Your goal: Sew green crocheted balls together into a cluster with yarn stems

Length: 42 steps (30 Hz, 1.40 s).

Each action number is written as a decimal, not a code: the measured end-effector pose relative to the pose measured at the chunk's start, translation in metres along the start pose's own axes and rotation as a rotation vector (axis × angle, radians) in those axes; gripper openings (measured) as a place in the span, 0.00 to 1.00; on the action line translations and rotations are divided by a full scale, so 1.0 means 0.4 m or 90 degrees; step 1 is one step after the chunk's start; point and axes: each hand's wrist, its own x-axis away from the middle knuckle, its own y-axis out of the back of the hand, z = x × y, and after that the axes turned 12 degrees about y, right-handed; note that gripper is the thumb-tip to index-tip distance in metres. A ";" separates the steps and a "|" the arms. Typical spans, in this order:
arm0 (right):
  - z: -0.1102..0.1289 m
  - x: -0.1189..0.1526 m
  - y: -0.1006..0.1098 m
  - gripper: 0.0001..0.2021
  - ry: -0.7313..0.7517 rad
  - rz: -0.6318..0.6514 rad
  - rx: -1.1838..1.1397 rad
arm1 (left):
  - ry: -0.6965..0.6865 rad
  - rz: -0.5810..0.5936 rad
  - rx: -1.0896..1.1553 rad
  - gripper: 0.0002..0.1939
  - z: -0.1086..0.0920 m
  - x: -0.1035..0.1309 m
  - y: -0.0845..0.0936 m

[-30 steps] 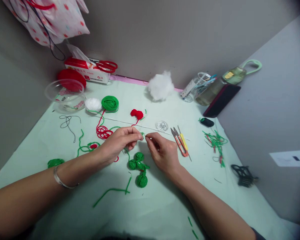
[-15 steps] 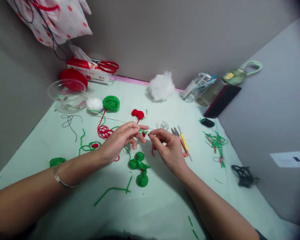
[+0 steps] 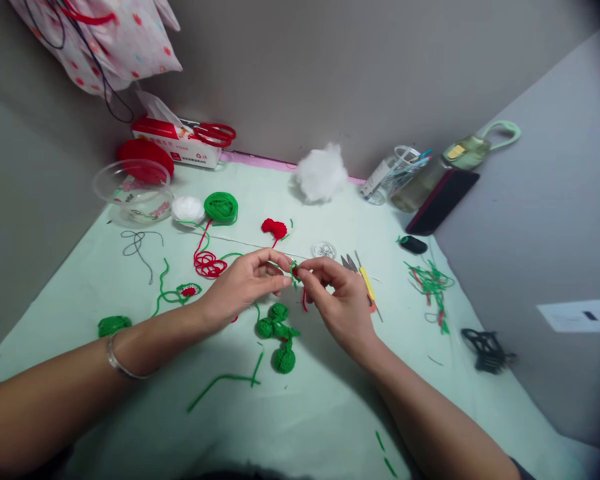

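A small green and red crochet piece (image 3: 295,272) is held between my two hands above the middle of the table. My left hand (image 3: 253,280) pinches its left side with thumb and fingertips. On its right side, my right hand (image 3: 335,293) has thumb and index finger closed on it. A red yarn tail hangs just below. Nearer to me lie green crocheted balls (image 3: 284,359) joined to leaf-like parts. Beyond my hands rests a red crocheted piece (image 3: 275,229). Whether a needle or hook is in my fingers is too small to tell.
Green yarn (image 3: 221,207), white yarn (image 3: 187,210) and a clear bowl (image 3: 135,193) stand back left, near a tissue box (image 3: 180,143). White stuffing (image 3: 323,173) sits at the back. Scissors (image 3: 370,293), a yellow-handled hook (image 3: 367,283) and yarn scraps (image 3: 430,283) lie right.
My left hand's spread fingers have closed onto the small green and red piece, now up against my right fingertips. My right hand has barely moved.
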 end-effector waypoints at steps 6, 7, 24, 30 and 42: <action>-0.011 0.017 -0.010 0.08 0.039 0.033 0.083 | 0.010 -0.029 -0.014 0.15 -0.002 0.005 -0.005; -0.012 0.019 -0.011 0.08 0.045 0.034 0.089 | 0.009 -0.037 -0.010 0.15 -0.003 0.005 -0.004; -0.019 0.007 -0.001 0.06 0.082 -0.021 0.108 | -0.022 0.013 0.021 0.06 0.003 0.005 0.003; -0.012 -0.001 0.001 0.07 -0.004 -0.024 -0.015 | -0.034 -0.032 0.042 0.13 0.008 -0.003 0.007; 0.000 0.002 -0.004 0.06 0.006 -0.012 -0.031 | -0.033 -0.102 -0.020 0.14 0.004 -0.005 0.003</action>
